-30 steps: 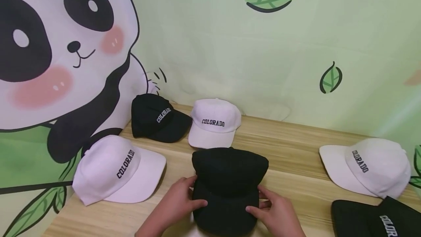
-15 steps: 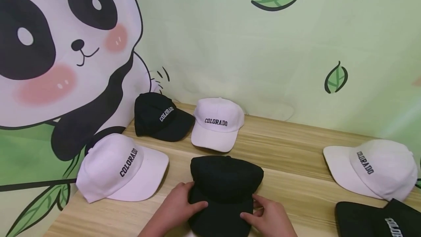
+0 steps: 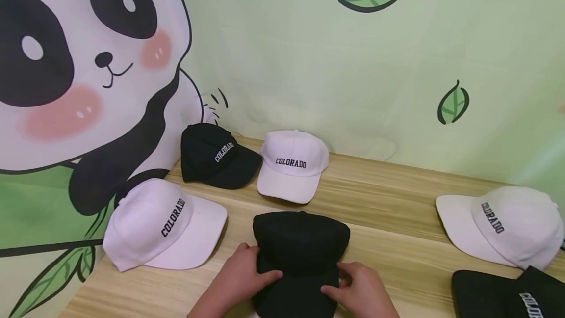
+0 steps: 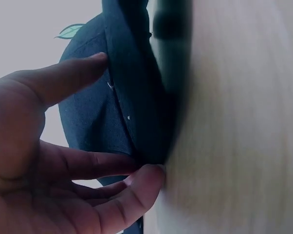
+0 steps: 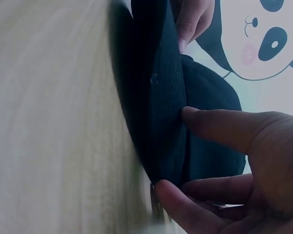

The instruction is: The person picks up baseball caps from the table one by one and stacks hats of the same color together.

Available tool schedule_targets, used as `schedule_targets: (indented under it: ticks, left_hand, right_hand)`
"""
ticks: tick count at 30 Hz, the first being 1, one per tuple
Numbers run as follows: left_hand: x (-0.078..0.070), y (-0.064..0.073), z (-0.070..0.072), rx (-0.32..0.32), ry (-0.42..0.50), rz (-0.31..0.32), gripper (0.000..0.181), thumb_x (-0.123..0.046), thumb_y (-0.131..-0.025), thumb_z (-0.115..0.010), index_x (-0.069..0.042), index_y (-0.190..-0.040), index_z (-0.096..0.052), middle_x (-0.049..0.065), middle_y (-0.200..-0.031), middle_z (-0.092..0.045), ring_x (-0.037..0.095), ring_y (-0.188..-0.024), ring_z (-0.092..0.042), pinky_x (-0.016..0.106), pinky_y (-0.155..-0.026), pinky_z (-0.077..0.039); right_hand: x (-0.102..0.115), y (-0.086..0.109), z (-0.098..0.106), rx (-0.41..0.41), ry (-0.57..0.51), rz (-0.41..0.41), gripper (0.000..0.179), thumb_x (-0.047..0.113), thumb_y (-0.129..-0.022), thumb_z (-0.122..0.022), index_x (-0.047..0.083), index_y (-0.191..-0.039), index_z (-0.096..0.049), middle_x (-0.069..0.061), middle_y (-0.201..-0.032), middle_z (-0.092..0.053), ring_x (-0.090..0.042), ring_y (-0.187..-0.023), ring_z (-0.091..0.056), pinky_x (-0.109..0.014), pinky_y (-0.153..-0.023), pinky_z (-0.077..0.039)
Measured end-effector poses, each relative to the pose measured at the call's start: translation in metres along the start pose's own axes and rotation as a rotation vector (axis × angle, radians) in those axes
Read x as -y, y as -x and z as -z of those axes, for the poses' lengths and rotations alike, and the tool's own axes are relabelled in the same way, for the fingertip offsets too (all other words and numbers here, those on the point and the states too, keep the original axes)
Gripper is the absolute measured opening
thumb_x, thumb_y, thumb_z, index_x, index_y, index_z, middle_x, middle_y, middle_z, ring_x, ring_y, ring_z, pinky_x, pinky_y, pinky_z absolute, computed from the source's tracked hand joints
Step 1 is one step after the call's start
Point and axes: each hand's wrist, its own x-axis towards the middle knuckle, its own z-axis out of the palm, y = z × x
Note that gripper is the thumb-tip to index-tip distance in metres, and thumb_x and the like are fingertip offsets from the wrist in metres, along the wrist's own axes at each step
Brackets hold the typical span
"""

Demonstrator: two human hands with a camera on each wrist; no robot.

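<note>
Both hands are on a black baseball cap, whose matte cloth crown bulges wide and soft beyond the fingertips while the curved brim comes down between the thumbs. The left hand pinches one side of it, thumb laid over the brim and bent fingers at the edge; the right hand pinches the opposite side the same way. On each, thumb and fingers are parted only by the cap's edge.

Beyond the left fingers, out to the left, sits a smooth white cap with a rounded crown, stitched COLORADO in dark raised letters. Straight ahead of the fingertips, a white cap with its brim forward meets the brim of a creased black cap. Well off to the right of the right fingers is another white cap, on the same streaky wood-grain tabletop.

The held cap's brim runs out of the head view at the bottom, and the fingertips beneath are hidden there. Nearer the right fingers, a black cap at the edge is cut off, its lettering incomplete.
</note>
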Motion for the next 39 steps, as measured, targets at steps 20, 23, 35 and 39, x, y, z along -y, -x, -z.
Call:
schedule_targets:
  ticks: [20, 23, 35, 39]
  left_hand:
    - [0.006, 0.002, -0.001, -0.023, 0.006, -0.058, 0.072, -0.047, -0.071, -0.081, 0.009, -0.113, -0.064, 0.013, -0.097, -0.059, 0.024, -0.089, -0.056, 0.045, -0.084, -0.048]
    - [0.007, 0.003, -0.001, -0.035, 0.006, -0.073, 0.072, -0.047, -0.071, -0.081, 0.010, -0.113, -0.064, 0.013, -0.097, -0.060, 0.024, -0.089, -0.056, 0.045, -0.084, -0.048]
    - [0.014, 0.004, 0.003, -0.065, 0.038, -0.123, 0.069, -0.045, -0.073, -0.080, 0.010, -0.113, -0.064, 0.016, -0.100, -0.064, 0.029, -0.094, -0.060, 0.047, -0.086, -0.048]
    - [0.017, 0.002, 0.009, -0.039, 0.083, -0.120, 0.061, -0.045, -0.074, -0.079, 0.005, -0.107, -0.066, 0.008, -0.083, -0.062, 0.021, -0.081, -0.057, 0.039, -0.074, -0.048]
  right_hand:
    - [0.002, 0.007, -0.005, -0.061, 0.124, 0.056, 0.043, 0.039, -0.070, -0.084, 0.005, -0.094, -0.075, 0.003, -0.078, -0.056, -0.008, -0.069, -0.048, -0.023, -0.062, -0.041]
    - [0.002, 0.006, -0.005, -0.061, 0.125, 0.052, 0.043, 0.039, -0.070, -0.084, 0.005, -0.095, -0.075, 0.003, -0.079, -0.056, -0.008, -0.070, -0.049, -0.023, -0.063, -0.042]
    - [0.006, 0.002, 0.004, 0.027, 0.126, 0.085, 0.039, 0.040, -0.078, -0.078, 0.006, -0.096, -0.074, 0.000, -0.086, -0.065, -0.009, -0.071, -0.054, -0.026, -0.064, -0.046]
    - [0.017, 0.001, 0.014, 0.055, 0.118, 0.086, 0.029, 0.042, -0.079, -0.076, 0.014, -0.087, -0.073, 0.004, -0.080, -0.064, -0.008, -0.069, -0.054, -0.026, -0.062, -0.046]
